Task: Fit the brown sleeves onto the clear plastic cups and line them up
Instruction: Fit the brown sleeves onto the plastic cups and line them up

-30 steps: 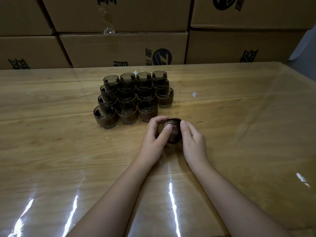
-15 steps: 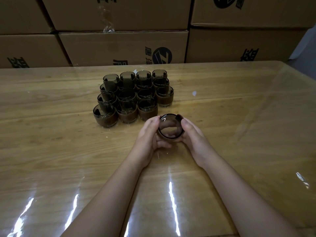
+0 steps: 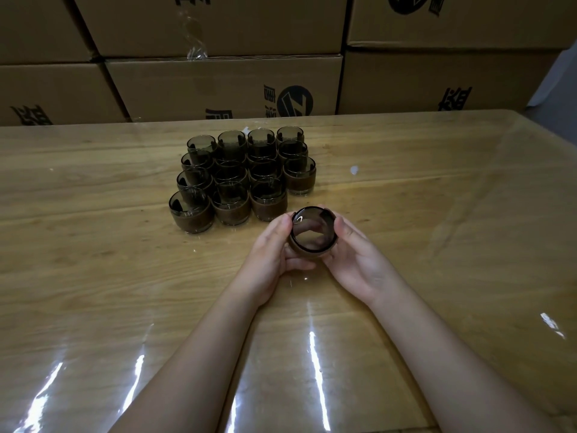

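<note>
Head view. Both hands hold one cup just in front of the block of cups, above the table. Left hand curls round the cup's left side, thumb at the rim; right hand cups the right side, thumb pressed by the rim, fingers tucked underneath.

Change: a second ago the cup sat lower, mouth partly covered by the fingers. Half a second ago it was tilted, mouth toward the camera. Now it is raised slightly more, with the brown sleeve visible round its lower wall.

Judgement: sleeve appears seated, or nearly so; final seating cannot be confirmed from this angle. The right column of the block is one cup short of the others, so the front-right gap beside the nearest cup is the likely slot. Boxes stand behind.
</note>
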Demonstrator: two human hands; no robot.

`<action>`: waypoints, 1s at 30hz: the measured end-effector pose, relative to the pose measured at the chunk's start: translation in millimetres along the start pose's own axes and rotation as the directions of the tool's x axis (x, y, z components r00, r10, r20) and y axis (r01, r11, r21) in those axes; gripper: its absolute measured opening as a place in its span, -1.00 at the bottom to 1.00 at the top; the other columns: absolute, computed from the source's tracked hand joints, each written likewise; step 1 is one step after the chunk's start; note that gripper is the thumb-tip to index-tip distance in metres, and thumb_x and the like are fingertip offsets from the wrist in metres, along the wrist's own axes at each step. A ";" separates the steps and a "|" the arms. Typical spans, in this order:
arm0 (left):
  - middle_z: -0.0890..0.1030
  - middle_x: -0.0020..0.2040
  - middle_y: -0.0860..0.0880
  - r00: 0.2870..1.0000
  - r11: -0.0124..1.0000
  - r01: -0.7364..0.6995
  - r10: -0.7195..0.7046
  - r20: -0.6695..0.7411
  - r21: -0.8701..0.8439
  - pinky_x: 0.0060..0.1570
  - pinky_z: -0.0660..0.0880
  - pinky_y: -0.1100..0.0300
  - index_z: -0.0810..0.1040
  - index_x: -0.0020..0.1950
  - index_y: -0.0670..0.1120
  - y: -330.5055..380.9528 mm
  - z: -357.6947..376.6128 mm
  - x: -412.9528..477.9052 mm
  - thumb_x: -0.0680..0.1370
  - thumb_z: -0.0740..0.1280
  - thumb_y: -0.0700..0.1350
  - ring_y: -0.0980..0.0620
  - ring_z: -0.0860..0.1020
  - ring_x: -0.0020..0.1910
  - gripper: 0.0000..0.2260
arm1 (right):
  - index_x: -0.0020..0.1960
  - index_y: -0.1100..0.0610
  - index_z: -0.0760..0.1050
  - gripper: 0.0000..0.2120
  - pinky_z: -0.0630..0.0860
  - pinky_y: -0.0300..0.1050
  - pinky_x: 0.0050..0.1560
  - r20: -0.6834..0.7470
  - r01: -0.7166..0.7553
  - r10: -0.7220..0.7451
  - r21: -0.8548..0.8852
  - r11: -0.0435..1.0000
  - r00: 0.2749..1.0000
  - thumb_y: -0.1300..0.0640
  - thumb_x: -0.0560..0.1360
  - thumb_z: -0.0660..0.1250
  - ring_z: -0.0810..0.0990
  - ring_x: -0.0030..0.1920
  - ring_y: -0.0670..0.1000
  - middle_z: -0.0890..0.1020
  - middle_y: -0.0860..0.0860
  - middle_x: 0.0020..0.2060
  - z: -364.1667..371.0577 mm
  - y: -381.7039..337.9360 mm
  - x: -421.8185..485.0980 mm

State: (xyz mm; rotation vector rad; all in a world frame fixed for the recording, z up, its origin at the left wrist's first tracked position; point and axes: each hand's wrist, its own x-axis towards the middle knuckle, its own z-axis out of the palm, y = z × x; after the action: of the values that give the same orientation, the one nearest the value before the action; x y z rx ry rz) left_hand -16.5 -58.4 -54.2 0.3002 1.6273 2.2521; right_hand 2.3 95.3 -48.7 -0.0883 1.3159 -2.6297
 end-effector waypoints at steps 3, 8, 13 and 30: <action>0.58 0.26 -0.10 0.999 1.000 -0.011 0.012 0.034 -0.025 -0.26 0.58 0.19 0.45 0.33 -0.03 0.4 -1.4 -1.1 0.49 0.25 0.27 -0.17 0.63 0.06 -0.47 | 0.21 0.13 0.49 -0.25 0.39 -0.05 0.17 0.004 -0.020 0.019 0.154 0.988 1.000 -0.03 0.10 0.67 0.47 0.04 0.09 0.60 0.11 0.04 2.5 0.6 3.5; 0.61 0.21 -0.07 0.998 0.998 -0.011 0.014 0.065 -0.058 -0.23 0.59 0.18 0.46 0.30 0.02 2.3 -0.5 -3.0 0.27 0.45 0.37 -0.05 0.65 0.00 -0.28 | 0.20 0.10 0.49 -0.21 0.36 -0.07 0.22 0.037 -0.027 0.020 0.210 0.977 0.999 -0.01 0.04 0.69 0.51 0.05 0.06 0.62 0.11 0.03 3.2 -2.4 2.4; 0.58 0.24 -0.10 0.997 0.994 -0.013 0.021 0.074 -0.106 -0.14 0.60 0.14 0.45 0.32 0.04 1.1 -0.7 -4.1 0.29 0.45 0.34 -0.07 0.64 0.04 -0.30 | 0.20 0.12 0.49 -0.26 0.36 -0.03 0.26 0.037 0.007 -0.016 0.229 0.973 0.999 0.00 0.09 0.67 0.54 0.12 0.09 0.61 0.14 0.07 6.4 -5.1 3.0; 0.43 0.30 -0.11 0.995 0.949 -0.093 0.096 0.004 0.302 0.14 0.54 0.12 0.45 0.25 0.17 -5.8 5.1 -7.9 0.30 0.55 -0.06 0.03 0.57 0.17 -0.43 | 0.16 0.01 0.49 -0.66 0.56 -0.22 0.05 -0.188 0.247 -0.339 -0.388 0.888 0.922 0.19 0.41 0.39 0.61 0.06 -0.15 0.58 0.00 0.12 -1.8 4.4 0.3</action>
State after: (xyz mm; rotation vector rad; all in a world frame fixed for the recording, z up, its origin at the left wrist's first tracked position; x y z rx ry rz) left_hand -6.5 -55.4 -57.8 0.4516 2.0047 2.0670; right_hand 2.4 94.0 -53.3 -0.0076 2.0107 -2.6716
